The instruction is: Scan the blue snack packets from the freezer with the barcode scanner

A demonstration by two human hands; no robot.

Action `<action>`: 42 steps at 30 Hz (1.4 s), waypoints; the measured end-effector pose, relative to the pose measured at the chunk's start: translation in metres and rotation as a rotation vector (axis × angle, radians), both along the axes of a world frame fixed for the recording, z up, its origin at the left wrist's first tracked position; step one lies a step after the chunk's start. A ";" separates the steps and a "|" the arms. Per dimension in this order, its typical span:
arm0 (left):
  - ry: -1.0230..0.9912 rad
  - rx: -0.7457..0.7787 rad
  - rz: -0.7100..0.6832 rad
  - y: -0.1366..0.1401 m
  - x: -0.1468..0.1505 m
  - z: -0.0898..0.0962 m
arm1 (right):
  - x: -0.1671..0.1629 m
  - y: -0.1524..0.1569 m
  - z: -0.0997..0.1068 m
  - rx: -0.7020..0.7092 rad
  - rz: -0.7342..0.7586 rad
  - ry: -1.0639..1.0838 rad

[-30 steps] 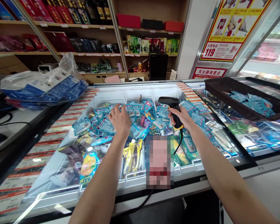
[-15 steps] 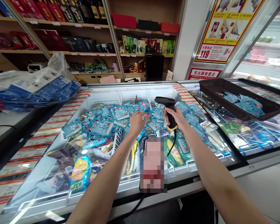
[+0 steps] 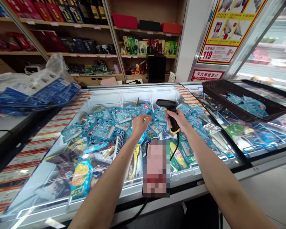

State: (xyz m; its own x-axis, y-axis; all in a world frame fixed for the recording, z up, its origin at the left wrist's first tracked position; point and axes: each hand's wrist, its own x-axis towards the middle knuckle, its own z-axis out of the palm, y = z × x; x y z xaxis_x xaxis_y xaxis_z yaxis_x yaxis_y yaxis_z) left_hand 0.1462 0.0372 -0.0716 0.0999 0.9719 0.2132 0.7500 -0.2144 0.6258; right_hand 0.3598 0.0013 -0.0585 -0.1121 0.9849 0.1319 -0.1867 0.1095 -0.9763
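Observation:
My right hand (image 3: pixel 177 119) is wrapped round the grip of a black and yellow barcode scanner (image 3: pixel 167 103), whose head points left over the glass. A cable runs down from its handle. My left hand (image 3: pixel 140 123) is closed, with thumb and fingertips drawn together, among the blue packets; whatever it pinches, if anything, I cannot make out. Many flat blue packets (image 3: pixel 122 115) with barcodes lie scattered around both hands on the glass freezer top. Between my forearms, at the front edge, lies a phone (image 3: pixel 156 168) with a blurred-out screen.
A dark woven basket (image 3: pixel 209 92) holding more blue packets stands at the right. A clear plastic bag with blue packaging (image 3: pixel 45 92) rests at the left. Price-label strips (image 3: pixel 35 146) line the glass. Shelves with boxes (image 3: pixel 125 21) stand behind.
My left hand's fingers have drawn in from a more outstretched pose. The scanner stays in my right hand over the packets. The whole view has shifted very slightly.

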 end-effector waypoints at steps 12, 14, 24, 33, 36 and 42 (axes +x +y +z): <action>-0.207 0.029 0.061 0.000 0.003 -0.002 | -0.003 -0.002 0.001 -0.010 0.001 -0.022; -0.366 0.068 0.093 0.002 0.000 -0.004 | -0.004 -0.002 0.001 -0.009 0.002 -0.015; -1.127 0.245 0.312 0.017 -0.039 0.008 | -0.003 -0.004 0.002 0.011 0.024 -0.023; -0.881 0.358 0.396 0.017 -0.079 -0.004 | -0.003 -0.008 0.003 0.051 0.051 -0.073; -0.725 0.385 0.331 0.015 -0.080 -0.008 | -0.004 -0.011 0.006 0.053 0.079 -0.130; -0.653 0.377 0.240 0.012 -0.080 -0.007 | -0.010 -0.017 0.014 0.048 0.138 -0.201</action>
